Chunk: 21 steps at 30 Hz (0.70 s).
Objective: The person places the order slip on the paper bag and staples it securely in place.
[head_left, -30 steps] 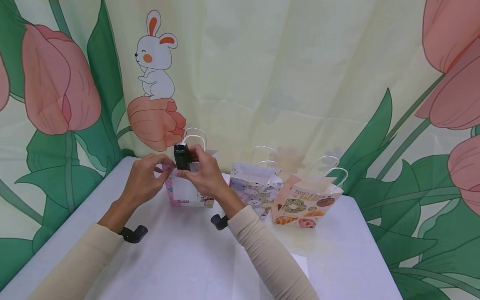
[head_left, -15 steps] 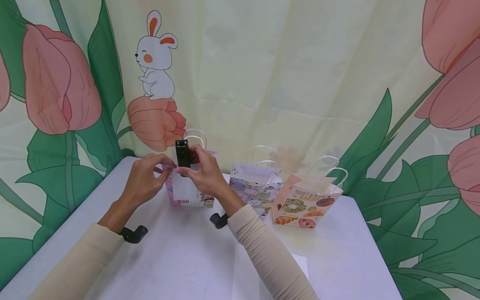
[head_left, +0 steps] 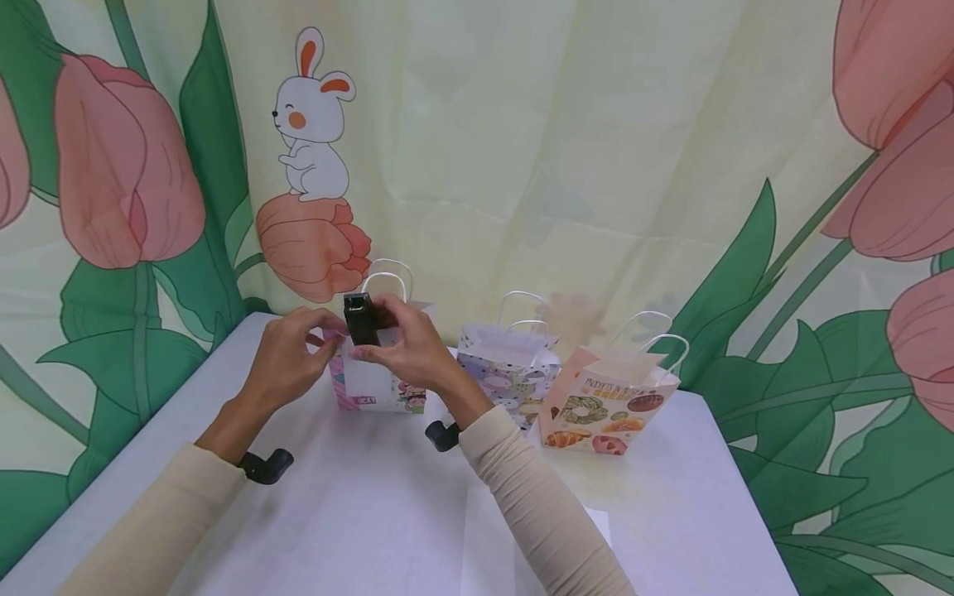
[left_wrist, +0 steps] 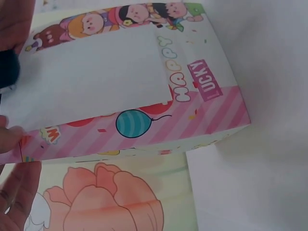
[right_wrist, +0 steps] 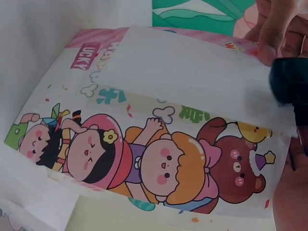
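Observation:
A pink and white party-print paper bag (head_left: 413, 396) stands at the back left of the table, with a blank white sheet (left_wrist: 96, 77) lying flat against its front. My left hand (head_left: 286, 352) pinches the bag's top left edge, thumb in front and fingers behind. In my right hand (head_left: 410, 343) is a small black stapler (head_left: 360, 319), upright at the bag's top edge beside the left fingertips. The right wrist view shows the stapler (right_wrist: 288, 82) over the sheet's upper end. Whether its jaws are pressed together is hidden.
To the right stand a lilac animal-print paper bag (head_left: 507, 377) and a peach bread-print paper bag (head_left: 596, 414), both with white handles. White paper (head_left: 488, 546) lies near the table's front, partly under the right sleeve. A tulip-patterned curtain (head_left: 596, 165) hangs behind the table.
The stapler tips slightly up, then comes back down and tilts toward the camera in my right hand. My left hand keeps its pinch on the bag. The head view shifts a little.

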{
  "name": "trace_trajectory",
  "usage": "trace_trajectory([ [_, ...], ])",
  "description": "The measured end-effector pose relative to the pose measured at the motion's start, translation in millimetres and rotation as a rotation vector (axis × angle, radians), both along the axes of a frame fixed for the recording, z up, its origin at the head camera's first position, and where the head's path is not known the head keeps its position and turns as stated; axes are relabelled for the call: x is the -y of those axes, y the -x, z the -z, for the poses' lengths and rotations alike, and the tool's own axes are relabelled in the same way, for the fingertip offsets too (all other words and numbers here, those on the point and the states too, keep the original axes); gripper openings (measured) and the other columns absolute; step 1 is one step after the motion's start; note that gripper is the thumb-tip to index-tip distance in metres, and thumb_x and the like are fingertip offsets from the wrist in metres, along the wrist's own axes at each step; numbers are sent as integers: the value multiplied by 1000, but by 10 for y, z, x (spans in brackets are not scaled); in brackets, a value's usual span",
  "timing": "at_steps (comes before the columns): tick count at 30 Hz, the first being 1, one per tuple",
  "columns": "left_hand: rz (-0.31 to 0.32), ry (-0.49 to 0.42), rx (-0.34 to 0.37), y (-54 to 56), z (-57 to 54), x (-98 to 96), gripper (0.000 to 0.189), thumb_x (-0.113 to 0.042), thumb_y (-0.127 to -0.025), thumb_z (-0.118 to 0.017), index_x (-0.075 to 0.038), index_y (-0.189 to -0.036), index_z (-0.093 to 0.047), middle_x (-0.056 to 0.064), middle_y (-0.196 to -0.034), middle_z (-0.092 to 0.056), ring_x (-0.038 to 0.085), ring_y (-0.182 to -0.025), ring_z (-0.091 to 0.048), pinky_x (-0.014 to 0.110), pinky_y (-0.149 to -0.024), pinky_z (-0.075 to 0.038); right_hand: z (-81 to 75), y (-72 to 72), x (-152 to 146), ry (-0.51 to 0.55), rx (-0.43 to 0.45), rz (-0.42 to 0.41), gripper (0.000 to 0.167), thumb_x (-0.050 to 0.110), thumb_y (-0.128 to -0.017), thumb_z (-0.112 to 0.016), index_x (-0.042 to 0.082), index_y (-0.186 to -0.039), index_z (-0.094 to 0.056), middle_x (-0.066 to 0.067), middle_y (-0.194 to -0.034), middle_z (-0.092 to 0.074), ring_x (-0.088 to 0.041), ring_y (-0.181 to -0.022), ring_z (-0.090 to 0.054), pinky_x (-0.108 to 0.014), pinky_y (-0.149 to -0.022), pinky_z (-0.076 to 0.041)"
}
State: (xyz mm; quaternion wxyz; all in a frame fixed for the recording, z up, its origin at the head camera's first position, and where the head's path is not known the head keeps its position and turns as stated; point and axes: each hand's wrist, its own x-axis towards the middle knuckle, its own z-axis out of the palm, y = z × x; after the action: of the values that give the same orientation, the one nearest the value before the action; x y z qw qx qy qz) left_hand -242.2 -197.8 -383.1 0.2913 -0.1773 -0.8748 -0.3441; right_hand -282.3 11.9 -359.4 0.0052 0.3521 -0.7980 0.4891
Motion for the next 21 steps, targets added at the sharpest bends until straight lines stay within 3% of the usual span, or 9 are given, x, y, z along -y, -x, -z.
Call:
trace_trajectory([
  [13,-7,3,-3,6,12,-8,22,6,-86,-82,1,-107,-76,21,-103,-78,40,-95,-75,57,-78,-65,23,-6,-7,-57,-66,-5,66,18,-82,-92,10,-140,-62,-5,-136,-69,-17,-126,-68,-26,-113,-51],
  [21,-13,1,-13,1,1,-8,24,9,-84,-83,3,-106,-74,23,-102,-78,41,-93,-75,57,-77,-65,20,-9,19,-137,-188,37,75,14,-75,-97,9,-141,-61,-6,-137,-65,-20,-126,-66,-21,-109,-52],
])
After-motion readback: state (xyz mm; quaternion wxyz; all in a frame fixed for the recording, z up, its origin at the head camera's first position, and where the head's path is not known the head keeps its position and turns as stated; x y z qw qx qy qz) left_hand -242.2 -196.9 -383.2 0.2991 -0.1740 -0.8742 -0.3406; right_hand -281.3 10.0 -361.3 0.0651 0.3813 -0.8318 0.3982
